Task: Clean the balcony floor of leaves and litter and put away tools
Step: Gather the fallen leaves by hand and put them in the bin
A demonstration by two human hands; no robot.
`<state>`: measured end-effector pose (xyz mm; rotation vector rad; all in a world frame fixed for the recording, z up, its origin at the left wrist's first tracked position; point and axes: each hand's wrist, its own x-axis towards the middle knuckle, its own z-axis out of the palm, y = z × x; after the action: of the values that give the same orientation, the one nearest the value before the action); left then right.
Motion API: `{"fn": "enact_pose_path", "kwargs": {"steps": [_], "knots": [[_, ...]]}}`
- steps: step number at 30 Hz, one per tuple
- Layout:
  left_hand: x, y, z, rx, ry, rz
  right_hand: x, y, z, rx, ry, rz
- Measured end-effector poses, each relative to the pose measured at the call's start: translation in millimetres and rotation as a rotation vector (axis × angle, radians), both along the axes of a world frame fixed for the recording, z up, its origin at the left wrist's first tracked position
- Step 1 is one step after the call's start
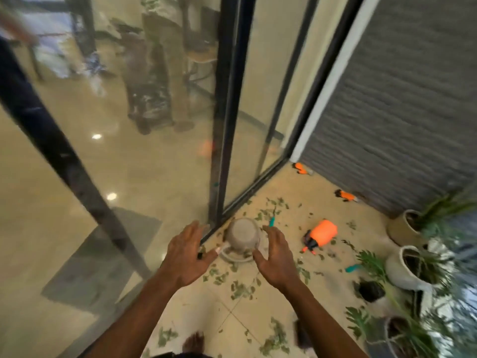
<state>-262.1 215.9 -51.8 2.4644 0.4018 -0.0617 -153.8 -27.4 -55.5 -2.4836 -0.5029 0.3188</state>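
The left hand (pixel 187 254) and right hand (pixel 275 257), fingers spread and empty, flank a tipped pot (pixel 244 233) beside the sliding door (pixel 224 125) amid leaves (pixel 240 290); it looks heavy and breakable, best gripped by its sides.

Both bare forearms reaching forward from bottom of frame toward centre, left hand (pixel 186 250) palm down, fingers spread and straight, right hand (pixel 276 254) mirrored just right of centre, fingers spread, slightly bent, neither gripping anything

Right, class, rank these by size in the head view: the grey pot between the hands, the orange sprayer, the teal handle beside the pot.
Tied, too alike to rank: grey pot, orange sprayer.
Smallest: teal handle.
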Motion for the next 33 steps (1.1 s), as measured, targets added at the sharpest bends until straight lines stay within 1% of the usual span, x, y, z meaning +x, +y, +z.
{"fn": "enact_pose_path", "kwargs": {"steps": [2,6,10,14,20,27,29,33], "knots": [[29.0,4.3,1.4,0.031,0.004,-0.085,17.0,-11.1,-1.3,-0.066,-0.011,-0.077],[82.3,6.6,5.9,0.020,-0.019,-0.222,38.1,-32.2,-3.6,-0.127,0.013,-0.192],[134.7,-7.3,1.9,0.015,0.015,-0.325,47.0,-60.8,-12.0,-0.113,0.089,-0.312],[187.5,-37.4,-11.7,0.039,0.051,-0.442,61.2,-96.8,-25.1,-0.103,0.110,-0.413],[286.1,-101.4,-26.2,0.067,0.109,-0.594,120.7,-158.7,-58.8,-0.040,0.185,-0.549],[383.4,-166.8,-25.5,0.027,0.110,-0.614,204.0,-214.1,-70.3,0.035,0.230,-0.644],[404.5,-184.7,-25.2,-0.001,0.082,-0.616,224.8,-228.8,-70.9,0.066,0.230,-0.659],[446.2,-215.0,-27.5,0.076,0.048,-0.631,261.3,-261.3,-75.6,0.029,0.233,-0.691]]}}
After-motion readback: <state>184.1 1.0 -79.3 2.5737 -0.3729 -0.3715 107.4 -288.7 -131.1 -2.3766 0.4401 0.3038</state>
